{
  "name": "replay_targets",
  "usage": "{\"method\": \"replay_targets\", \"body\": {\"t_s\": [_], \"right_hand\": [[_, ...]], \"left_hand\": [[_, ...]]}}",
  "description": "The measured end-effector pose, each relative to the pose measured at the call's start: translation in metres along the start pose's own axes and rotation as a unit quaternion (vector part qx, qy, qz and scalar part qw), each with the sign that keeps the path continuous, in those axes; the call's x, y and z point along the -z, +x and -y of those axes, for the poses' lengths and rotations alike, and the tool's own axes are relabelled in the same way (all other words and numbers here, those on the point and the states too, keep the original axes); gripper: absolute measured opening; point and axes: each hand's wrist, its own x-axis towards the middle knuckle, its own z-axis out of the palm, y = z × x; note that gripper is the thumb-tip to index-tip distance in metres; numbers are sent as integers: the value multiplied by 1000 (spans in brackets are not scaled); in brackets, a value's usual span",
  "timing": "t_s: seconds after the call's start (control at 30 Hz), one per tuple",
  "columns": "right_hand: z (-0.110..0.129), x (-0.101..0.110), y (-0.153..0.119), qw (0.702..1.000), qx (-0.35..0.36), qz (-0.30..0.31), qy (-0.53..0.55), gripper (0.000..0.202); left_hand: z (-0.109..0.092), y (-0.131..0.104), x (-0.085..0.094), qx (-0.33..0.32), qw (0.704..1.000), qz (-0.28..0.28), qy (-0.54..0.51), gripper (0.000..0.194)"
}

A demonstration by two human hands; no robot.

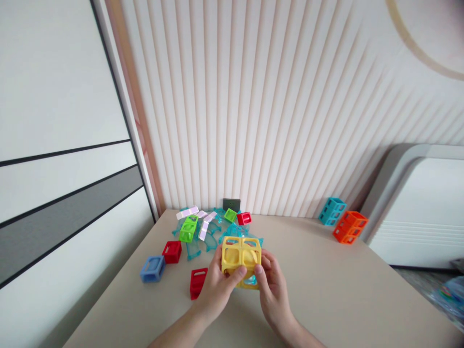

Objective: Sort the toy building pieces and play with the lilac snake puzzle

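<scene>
A block of joined yellow open-frame cubes (241,255) is held above the table, near the middle of the view. My left hand (221,285) grips its left side, with the thumb on the front. On the right side my right hand (271,285) holds the same block, thumb on its lower front. Something clear and teal shows through the lower right opening. Just left of my left hand stands a red cube (197,282). Translucent teal pieces (235,233) lie behind the yellow block.
Left on the table (311,290) are a blue cube (152,268), a red cube (172,252), green cubes (189,228) and pale strips (204,230). A small black box (231,205) touches the wall. Teal (331,211) and orange stacks (350,226) stand at the right.
</scene>
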Motion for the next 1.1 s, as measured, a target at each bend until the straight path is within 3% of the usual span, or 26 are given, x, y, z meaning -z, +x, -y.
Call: {"method": "replay_targets", "body": {"t_s": [0.13, 0.27, 0.33, 0.4, 0.53, 0.67, 0.83, 0.97, 1.1], "right_hand": [[-2, 1, -1, 1000, 5, -1, -19, 30], [-5, 7, 6, 996, 22, -63, -52, 33], [-5, 11, 10, 994, 21, -84, -67, 39], [-5, 13, 10, 994, 25, -68, -85, 50], [-5, 12, 1, 990, 54, 31, -126, 85], [-8, 9, -5, 989, 35, 35, -140, 101], [-7, 11, -4, 986, 55, 20, -158, 103], [0, 20, 16, 980, 82, -30, -180, 102], [0, 57, 68, 951, 103, -146, -254, 105]], "left_hand": [[-3, -3, 1, 10, 1000, 8, 1, 54], [-1, -7, 4, -11, 997, 74, -30, 61], [3, -8, 5, -25, 998, 57, -22, 65], [8, -7, 6, -40, 999, 12, 12, 67], [19, -5, 11, -83, 989, -36, 115, 62], [26, -7, 16, -169, 961, 0, 219, 51], [29, -7, 15, -175, 952, 21, 250, 60], [27, -10, 14, -235, 908, 1, 347, 71], [24, -14, 13, -296, 842, 41, 449, 64]]}}
